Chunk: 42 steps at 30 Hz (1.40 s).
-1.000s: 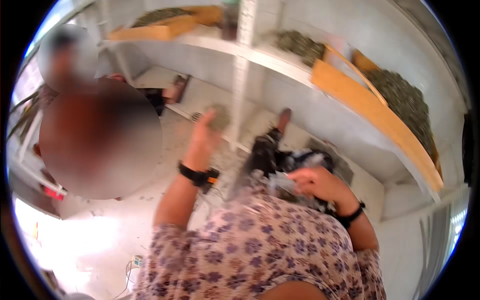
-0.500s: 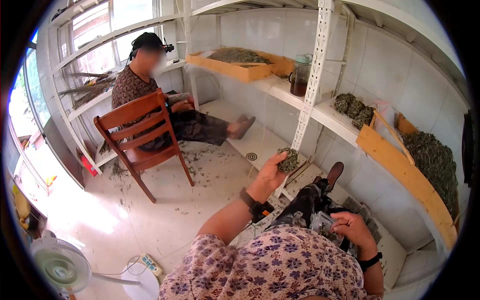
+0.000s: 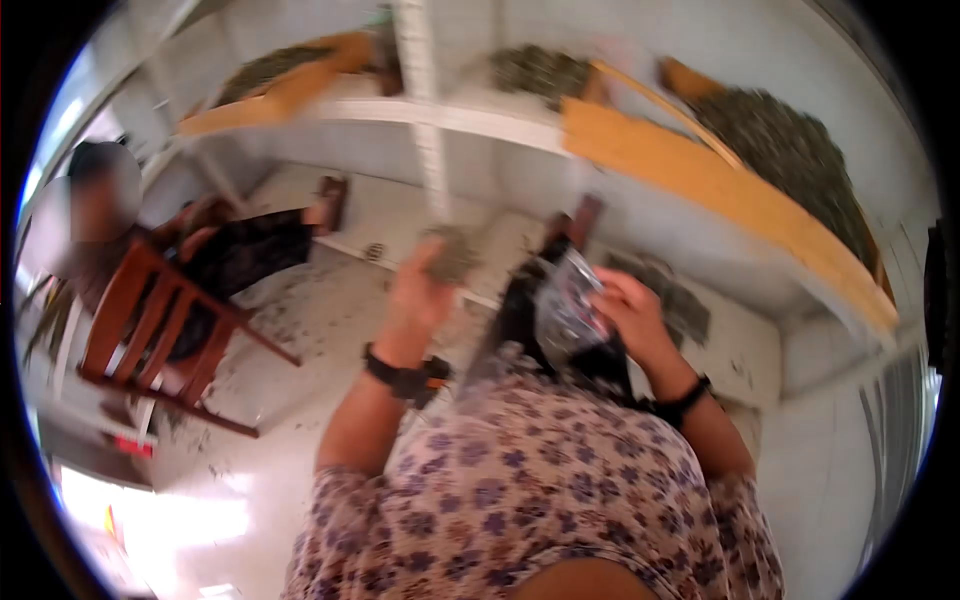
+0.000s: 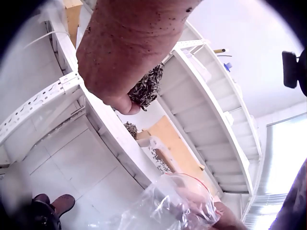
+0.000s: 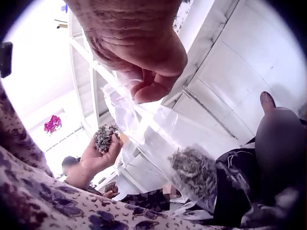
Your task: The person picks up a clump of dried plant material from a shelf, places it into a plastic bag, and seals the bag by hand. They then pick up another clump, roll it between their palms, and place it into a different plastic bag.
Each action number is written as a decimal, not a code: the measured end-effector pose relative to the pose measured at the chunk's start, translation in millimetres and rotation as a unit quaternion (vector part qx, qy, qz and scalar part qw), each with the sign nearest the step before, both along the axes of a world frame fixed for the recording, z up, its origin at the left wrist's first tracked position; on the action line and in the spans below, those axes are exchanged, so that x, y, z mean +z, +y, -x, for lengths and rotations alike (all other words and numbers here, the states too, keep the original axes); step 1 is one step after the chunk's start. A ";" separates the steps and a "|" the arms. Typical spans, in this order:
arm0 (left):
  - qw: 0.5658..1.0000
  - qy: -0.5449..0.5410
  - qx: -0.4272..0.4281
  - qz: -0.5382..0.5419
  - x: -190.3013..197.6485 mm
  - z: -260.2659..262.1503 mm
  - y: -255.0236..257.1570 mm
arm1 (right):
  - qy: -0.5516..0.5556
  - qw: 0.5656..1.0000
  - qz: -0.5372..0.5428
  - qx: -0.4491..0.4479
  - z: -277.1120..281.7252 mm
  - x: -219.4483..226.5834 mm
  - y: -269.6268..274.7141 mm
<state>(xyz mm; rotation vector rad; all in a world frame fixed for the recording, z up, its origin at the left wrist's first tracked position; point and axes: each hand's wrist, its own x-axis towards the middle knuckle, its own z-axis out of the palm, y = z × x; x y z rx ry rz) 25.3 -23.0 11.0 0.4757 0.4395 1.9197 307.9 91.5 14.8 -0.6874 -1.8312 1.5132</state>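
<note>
My left hand [image 3: 418, 300] holds a rounded clump of dried herb [image 5: 106, 137], fingers and thumb curled about it, raised to the left of my lap. My right hand [image 3: 640, 318] pinches the top of a clear plastic bag [image 3: 568, 308] over my legs. A red line runs along the bag's mouth in the left wrist view. Inside, near the bottom of the bag, sits more dried herb [image 5: 194, 173], seen in the right wrist view. The two hands are apart, with the bag between the right hand and the dark trousers.
Ahead, a shelf bears a wooden tray [image 3: 690, 165] heaped with dried herb and a few herb clumps [image 3: 540, 75]. Another herb tray [image 3: 265, 105] lies further left. Flat clear packs [image 3: 670, 300] rest on the low ledge at right. A person sits on a wooden chair [image 3: 165, 345] at left.
My right hand has lifted the bag, which now stands up more fully over my lap. The left hand still holds its herb clump. The head view has swung.
</note>
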 end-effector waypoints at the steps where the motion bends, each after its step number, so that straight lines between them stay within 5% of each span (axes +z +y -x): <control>1: 1.000 -0.013 -0.008 0.010 1.9 -5.0 -0.5 | 0.009 1.000 0.009 -0.011 1.3 -4.6 6.0; 6: 0.995 -0.035 0.030 0.088 -0.6 -9.3 5.9 | 0.102 0.989 0.098 -0.041 18.9 -22.9 14.8; 15: 0.989 -0.026 0.001 0.146 -34.0 -4.6 23.3 | 0.012 0.986 0.161 -0.042 36.4 -72.7 41.6; 29: 0.986 -0.042 -0.089 0.135 -34.5 -21.5 45.9 | -0.092 0.994 0.050 -0.018 30.8 -101.0 42.7; 35: 0.988 -0.037 -0.091 0.121 -28.4 -27.6 52.6 | -0.134 0.988 -0.062 -0.046 29.8 -52.7 40.6; 38: 0.989 -0.037 -0.102 0.095 -25.5 -27.8 53.1 | -0.093 0.969 -0.224 -0.045 39.2 -21.0 41.1; 42: 0.990 -0.057 -0.120 0.056 -7.3 -34.8 50.5 | 0.029 0.983 -0.176 0.055 80.4 25.2 32.9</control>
